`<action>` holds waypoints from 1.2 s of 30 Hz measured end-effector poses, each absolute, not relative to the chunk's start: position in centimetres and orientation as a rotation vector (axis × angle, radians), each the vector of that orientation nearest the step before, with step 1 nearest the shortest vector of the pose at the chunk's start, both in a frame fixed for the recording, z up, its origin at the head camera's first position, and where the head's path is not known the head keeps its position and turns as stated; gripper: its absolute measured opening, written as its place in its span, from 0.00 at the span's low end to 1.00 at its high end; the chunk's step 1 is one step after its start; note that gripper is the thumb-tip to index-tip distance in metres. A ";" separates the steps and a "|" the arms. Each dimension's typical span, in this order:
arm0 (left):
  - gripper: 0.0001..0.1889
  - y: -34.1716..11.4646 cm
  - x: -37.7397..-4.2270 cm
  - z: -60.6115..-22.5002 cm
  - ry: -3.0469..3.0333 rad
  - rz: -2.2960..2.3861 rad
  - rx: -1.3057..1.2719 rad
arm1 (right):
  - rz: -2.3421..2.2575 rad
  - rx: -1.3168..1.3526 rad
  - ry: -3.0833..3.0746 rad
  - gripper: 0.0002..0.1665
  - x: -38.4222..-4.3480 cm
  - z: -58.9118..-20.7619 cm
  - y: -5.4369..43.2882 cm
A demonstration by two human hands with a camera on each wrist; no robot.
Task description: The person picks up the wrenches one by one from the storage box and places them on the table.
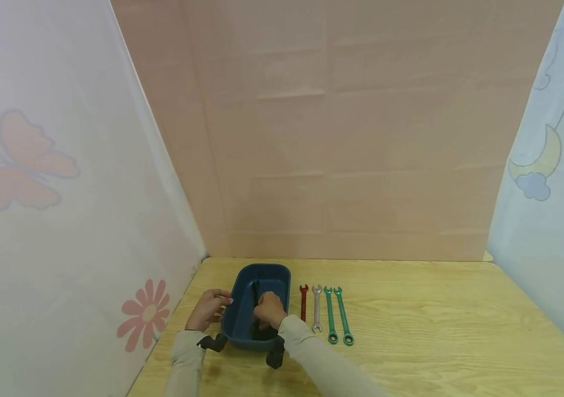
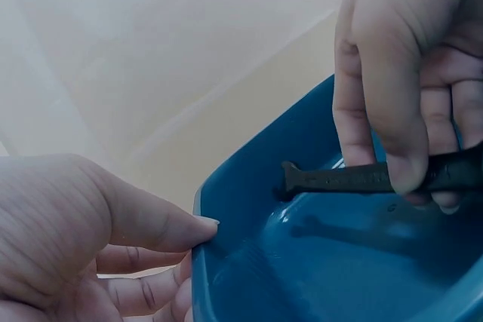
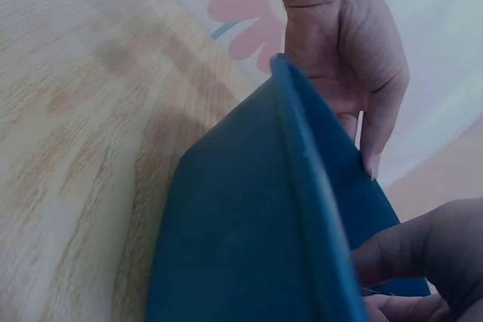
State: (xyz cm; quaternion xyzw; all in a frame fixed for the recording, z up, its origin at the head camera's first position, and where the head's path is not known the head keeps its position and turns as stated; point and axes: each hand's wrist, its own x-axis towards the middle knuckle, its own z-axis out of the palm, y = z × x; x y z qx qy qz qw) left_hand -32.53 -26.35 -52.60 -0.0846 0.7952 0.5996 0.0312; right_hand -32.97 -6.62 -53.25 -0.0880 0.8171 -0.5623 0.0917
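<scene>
A deep blue rectangular tray stands on the table. My left hand holds the tray's left wall, with the thumb over the rim and the fingers outside in the left wrist view. Reaching into the tray, my right hand pinches a black wrench between thumb and fingers. The wrench's open end points away from that hand, and its shadow falls on the tray floor. Its other end is hidden by the hand and the frame edge. The right wrist view shows mostly the tray's outer wall.
Right of the tray, a red wrench, a silver wrench, a green wrench and a second green wrench lie in a row on the wooden table. Printed cloth hangs at the left side.
</scene>
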 end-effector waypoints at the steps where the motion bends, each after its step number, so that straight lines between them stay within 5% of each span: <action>1: 0.16 -26.3 -32.5 -52.6 2.447 1.852 -0.266 | -1.674 -0.254 2.420 0.31 -33.0 -53.2 -6.6; 15: 0.14 -26.3 -32.4 -53.0 2.408 1.880 -0.280 | -1.740 -0.269 2.364 0.33 -32.7 -52.4 -6.1; 26: 0.13 -26.3 -32.2 -52.5 2.435 1.858 -0.284 | -1.839 -0.283 2.307 0.13 -32.2 -51.3 -5.6; 36: 0.12 -26.4 -32.2 -52.0 2.439 1.848 -0.263 | -1.831 -0.264 2.302 0.15 -32.4 -50.7 -5.3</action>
